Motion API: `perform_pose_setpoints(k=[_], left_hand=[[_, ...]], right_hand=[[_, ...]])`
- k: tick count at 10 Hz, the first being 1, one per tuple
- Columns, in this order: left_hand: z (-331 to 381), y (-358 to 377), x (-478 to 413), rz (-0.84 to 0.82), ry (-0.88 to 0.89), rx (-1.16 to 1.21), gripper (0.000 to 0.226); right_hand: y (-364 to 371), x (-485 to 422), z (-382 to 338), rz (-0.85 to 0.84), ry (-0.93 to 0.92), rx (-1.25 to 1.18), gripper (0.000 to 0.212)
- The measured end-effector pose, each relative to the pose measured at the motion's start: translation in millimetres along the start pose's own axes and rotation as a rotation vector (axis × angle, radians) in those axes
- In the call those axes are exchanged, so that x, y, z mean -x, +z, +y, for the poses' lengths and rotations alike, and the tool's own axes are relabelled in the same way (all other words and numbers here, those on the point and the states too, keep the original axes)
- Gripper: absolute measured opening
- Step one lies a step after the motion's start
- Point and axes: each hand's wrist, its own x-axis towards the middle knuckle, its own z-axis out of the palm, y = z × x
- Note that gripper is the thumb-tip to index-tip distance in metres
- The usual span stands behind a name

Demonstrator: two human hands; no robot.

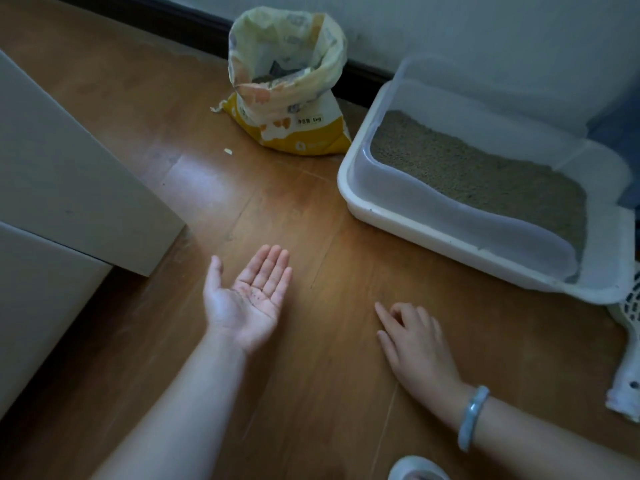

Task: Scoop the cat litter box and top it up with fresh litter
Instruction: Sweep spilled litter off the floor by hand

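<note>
We gather grains [252, 292]: left hand [247, 301] flat-fingered, cupping them; right hand [414, 339] loosely bent, seemingly empty, grazing floor [329, 358]. Next: tip into litter box [415, 231] beyond fingertips.

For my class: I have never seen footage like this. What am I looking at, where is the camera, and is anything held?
No machine here: a person's two bare hands, filmed by one camera worn on the head, looking down at a wooden floor. The left hand lies palm up, fingers straight, dark specks on it. The right hand, wearing a pale bracelet, touches the floor and holds nothing visible. Ahead stand an open litter bag and a white litter box holding litter. A white scoop lies at the right edge.
</note>
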Motion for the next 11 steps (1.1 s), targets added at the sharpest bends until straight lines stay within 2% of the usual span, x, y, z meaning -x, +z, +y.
perform_pose_setpoints(k=[1, 3, 5, 8, 11], left_hand=[[-0.3, -2.6, 4.0, 0.009, 0.005, 0.001, 0.067], [0.9, -2.8, 7.2, 0.003, 0.011, 0.007, 0.067], [-0.4, -2.3, 5.9, 0.001, 0.008, 0.01, 0.067], [-9.0, 2.6, 3.0, 0.002, -0.023, 0.001, 0.067], [-19.0, 10.4, -0.7, -0.006, -0.049, -0.015, 0.068]], right_hand=[[7.6, 7.8, -5.1, 0.058, -0.021, 0.025, 0.04], [10.3, 3.7, -20.3, 0.073, -0.175, 0.051, 0.044], [7.2, -7.4, -16.3, 0.117, -0.175, 0.063, 0.045], [5.9, -27.9, -7.9, 0.23, -0.492, 0.298, 0.028], [1.6, -49.1, -18.3, 0.22, -0.547, 0.234, 0.019]])
